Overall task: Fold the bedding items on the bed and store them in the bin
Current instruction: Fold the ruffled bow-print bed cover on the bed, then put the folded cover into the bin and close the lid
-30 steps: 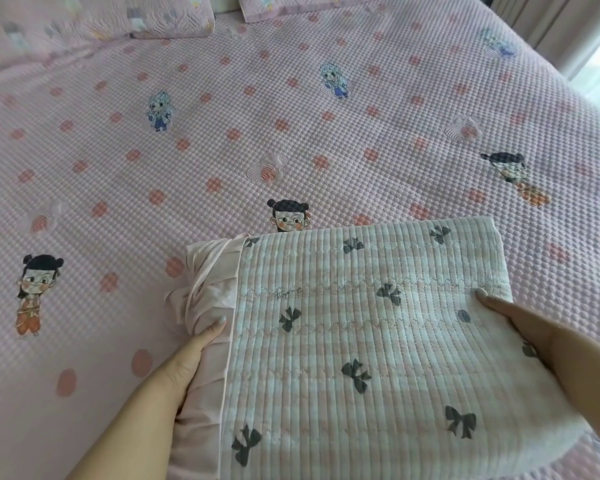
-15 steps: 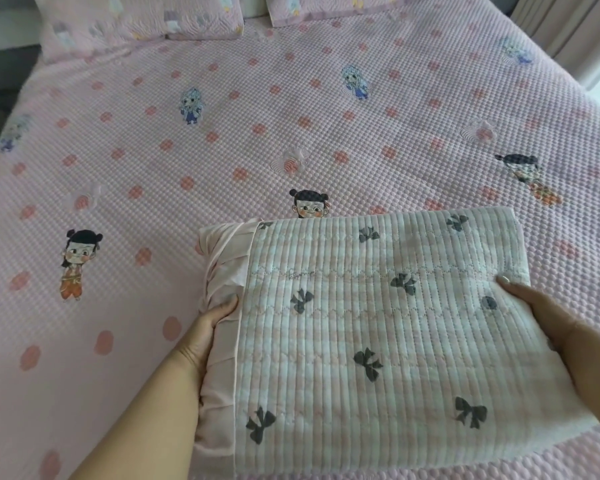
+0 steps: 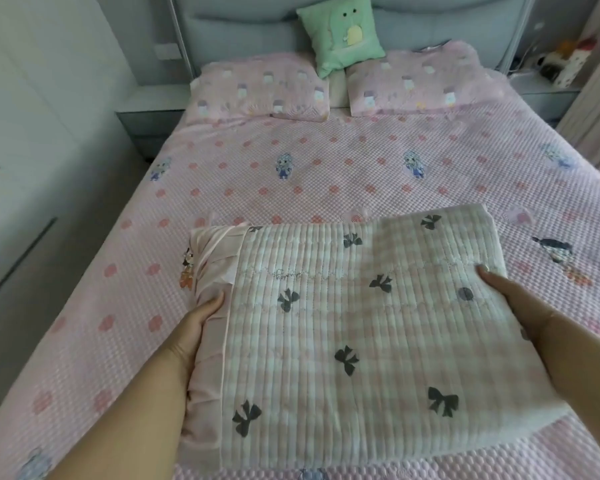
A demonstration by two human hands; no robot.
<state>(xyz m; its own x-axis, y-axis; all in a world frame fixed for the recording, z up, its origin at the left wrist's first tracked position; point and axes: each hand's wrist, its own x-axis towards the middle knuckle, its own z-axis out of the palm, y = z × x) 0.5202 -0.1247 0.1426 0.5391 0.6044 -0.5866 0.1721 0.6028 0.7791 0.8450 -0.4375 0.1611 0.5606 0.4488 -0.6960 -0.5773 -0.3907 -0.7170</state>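
A folded quilt (image 3: 361,323), checked pink and white with dark bows and a pink ruffled edge on its left, is lifted above the near end of the bed (image 3: 291,174). My left hand (image 3: 196,323) grips the ruffled left side, thumb on top. On the quilt's right edge, my right hand (image 3: 520,306) holds it with the thumb on top and the fingers hidden underneath. No bin is in view.
Two pink pillows (image 3: 260,88) and a green cushion (image 3: 340,32) lie at the grey headboard. A grey nightstand (image 3: 149,123) stands at the left, white wardrobe doors (image 3: 25,168) line the left wall, and a cluttered nightstand (image 3: 551,74) sits at the right by curtains.
Both hands have raised the folded quilt off the bedspread. My view has tilted up, so the pillows, headboard and nightstands now show.
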